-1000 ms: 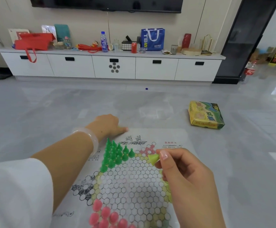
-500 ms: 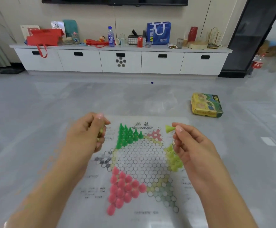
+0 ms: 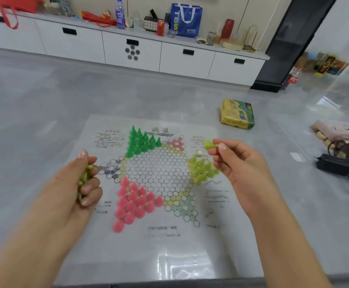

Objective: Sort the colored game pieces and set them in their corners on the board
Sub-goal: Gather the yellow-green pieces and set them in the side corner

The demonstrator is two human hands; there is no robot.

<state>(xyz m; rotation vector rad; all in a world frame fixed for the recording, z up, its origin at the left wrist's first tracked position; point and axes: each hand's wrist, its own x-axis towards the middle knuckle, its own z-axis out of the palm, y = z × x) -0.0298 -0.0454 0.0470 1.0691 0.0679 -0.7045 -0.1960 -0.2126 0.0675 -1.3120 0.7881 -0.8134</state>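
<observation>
From the head view, a thin white paper game board (image 3: 159,242) printed with a hexagon-celled star lies flat on the glossy grey floor (image 3: 44,100). Three of its star corners are filled. The dark green cone-shaped plastic pieces (image 3: 141,141) stand packed in the far-left corner. The pink cone-shaped plastic pieces (image 3: 135,201) fill the near-left corner. The yellow-green cone-shaped plastic pieces (image 3: 202,170) stand in the right corner, the group short of full at its outer tip.

The right hand (image 3: 238,169) hovers above the board's right edge, its grip pressed together on a single yellow-green cone piece (image 3: 210,145) pinched by its narrow end between thumb and forefinger, the wide base pointing left. A tiny pale bead-like object (image 3: 199,153) lies on the board just below that piece.

The left hand (image 3: 73,188) hangs over the board's left edge, its grip curled closed around a bunch of yellow-green pieces (image 3: 84,179), only their edges showing between the fingers.

A yellow and green cardboard box (image 3: 237,113) rests closed on the floor beyond the board's far-right corner; its contents cannot be seen. Farther back, a long white drawer cabinet (image 3: 132,53) carries a blue shopping bag (image 3: 186,19), a plastic bottle (image 3: 120,13) and a red can (image 3: 160,28).
</observation>
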